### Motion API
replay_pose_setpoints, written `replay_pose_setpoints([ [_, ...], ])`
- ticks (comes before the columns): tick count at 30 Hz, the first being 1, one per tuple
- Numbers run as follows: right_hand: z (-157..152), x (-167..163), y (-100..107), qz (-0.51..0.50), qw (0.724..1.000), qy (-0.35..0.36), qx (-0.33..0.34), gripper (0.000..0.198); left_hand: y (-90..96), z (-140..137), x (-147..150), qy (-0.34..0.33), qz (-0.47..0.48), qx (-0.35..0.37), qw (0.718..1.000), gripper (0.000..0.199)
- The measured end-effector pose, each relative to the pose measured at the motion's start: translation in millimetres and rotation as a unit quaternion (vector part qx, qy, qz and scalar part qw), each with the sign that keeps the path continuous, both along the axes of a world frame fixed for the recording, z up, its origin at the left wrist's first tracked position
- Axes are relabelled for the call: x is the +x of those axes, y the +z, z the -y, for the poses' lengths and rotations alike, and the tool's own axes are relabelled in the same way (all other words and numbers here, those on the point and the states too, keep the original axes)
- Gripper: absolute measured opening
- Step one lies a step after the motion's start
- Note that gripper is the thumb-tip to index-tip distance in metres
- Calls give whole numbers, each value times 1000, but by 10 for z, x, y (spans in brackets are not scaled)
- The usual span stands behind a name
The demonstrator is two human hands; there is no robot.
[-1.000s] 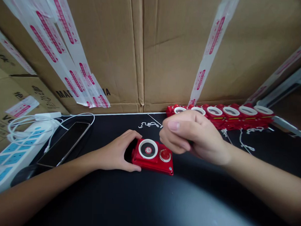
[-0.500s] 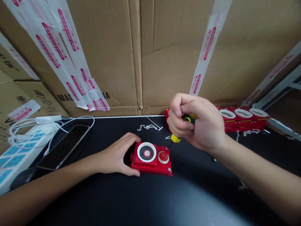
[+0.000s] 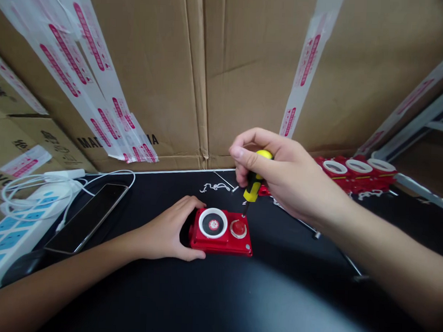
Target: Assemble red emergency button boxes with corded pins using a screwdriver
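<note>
A red box-shaped device lies on the black table, with a white-ringed round dial and a red button on its face. My left hand grips its left end, thumb at the front edge and fingers behind. In my right hand is a screwdriver with a yellow and black handle, held tilted. Its tip meets the screw at the device's upper right corner. Another screw shows at the lower right corner.
Several red devices with white rings stand in a row at the back right. A metal rod and a white cord lie behind the device. At left are a phone and a power strip. Cardboard walls the back.
My right hand has turned and loosened its wrap, so more of the screwdriver's handle shows. The tip stays at the same corner. My left hand keeps its grip on the device.
</note>
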State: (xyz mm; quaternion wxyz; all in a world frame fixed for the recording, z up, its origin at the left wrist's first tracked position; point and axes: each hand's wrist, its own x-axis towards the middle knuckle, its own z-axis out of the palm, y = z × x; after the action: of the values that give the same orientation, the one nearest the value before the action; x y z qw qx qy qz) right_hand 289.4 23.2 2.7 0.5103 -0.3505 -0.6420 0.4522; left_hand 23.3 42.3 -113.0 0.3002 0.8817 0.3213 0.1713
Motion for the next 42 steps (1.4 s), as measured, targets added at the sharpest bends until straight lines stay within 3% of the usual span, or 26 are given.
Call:
replay_pose_setpoints([
  [2,47,-85,-52,-86,996,-10,-16,27,4,-11,2,1,0,-2,1000,84],
  [4,42,-74,-90,-120,991,51,-40,42,-1,-23,-3,0,5,-6,1000,86],
  [6,-26,34,-100,-89,975,197,-54,54,-8,-31,-9,1,10,-14,1000,85],
  [8,-127,187,-72,-44,929,362,-54,59,-12,-32,-12,2,10,-18,1000,81],
  [10,-205,314,-8,-8,914,404,-44,54,-8,-27,-10,3,9,-19,1000,76],
  [12,-211,376,86,93,941,326,-10,46,1,-19,-4,2,8,-15,1000,74],
  [14,-143,385,186,245,951,178,65,43,12,-14,2,-1,7,-9,1000,74],
  [17,1,388,294,417,889,-32,187,44,21,-11,7,-1,4,-4,1000,75],
  [19,57,415,323,474,850,-89,212,44,21,-12,7,0,1,-3,1000,75],
  [22,61,469,340,503,837,-72,202,42,21,-12,5,-1,-4,-2,1000,76],
  [30,9,496,377,457,856,93,222,25,40,4,14,1,3,-11,1000,78],
  [33,-27,451,335,467,854,57,223,26,31,5,16,3,6,-9,1000,77],
  [35,-46,368,326,522,817,-41,241,27,20,2,12,2,7,-7,1000,77],
  [39,-16,171,372,635,686,-188,303,54,2,-4,-1,0,14,4,1000,80],
  [42,31,155,398,643,658,-230,318,59,10,-5,1,-3,13,4,1000,80],
])
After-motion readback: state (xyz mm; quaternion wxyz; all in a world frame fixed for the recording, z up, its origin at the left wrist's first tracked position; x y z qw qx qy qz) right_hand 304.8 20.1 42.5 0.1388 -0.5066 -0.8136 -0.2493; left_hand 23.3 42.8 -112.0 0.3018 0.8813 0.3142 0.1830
